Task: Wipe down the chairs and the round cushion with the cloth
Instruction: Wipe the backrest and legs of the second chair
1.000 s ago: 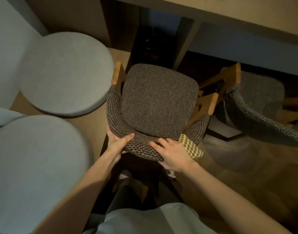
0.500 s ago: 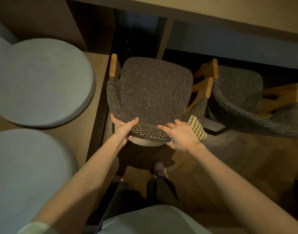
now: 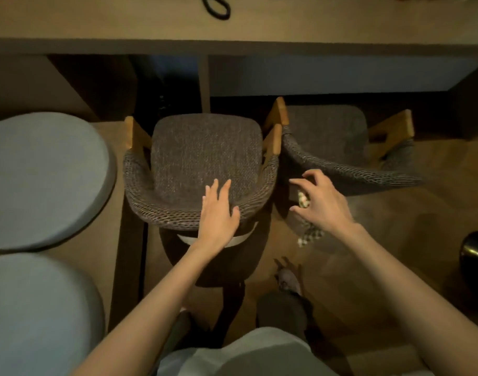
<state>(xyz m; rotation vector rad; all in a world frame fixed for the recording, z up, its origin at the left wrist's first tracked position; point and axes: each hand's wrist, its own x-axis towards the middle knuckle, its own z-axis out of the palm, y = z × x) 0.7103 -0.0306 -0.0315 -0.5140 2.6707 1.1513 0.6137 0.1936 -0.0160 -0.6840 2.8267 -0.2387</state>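
Checked cloth [image 3: 311, 235], cream and dark squares, bunched under right hand [image 3: 324, 204], in the gap between near chair [image 3: 205, 153] and second chair [image 3: 327, 131]. Most of the cloth is hidden by the palm, exact grip unclear; fingers curled and spread. Its long axis runs from the fingers back under the wrist, loose end hanging toward the floor. Left hand [image 3: 218, 213] flat on near chair's back rim, fingers straight, slightly apart. Grey round cushions [image 3: 42, 180] left, cut off
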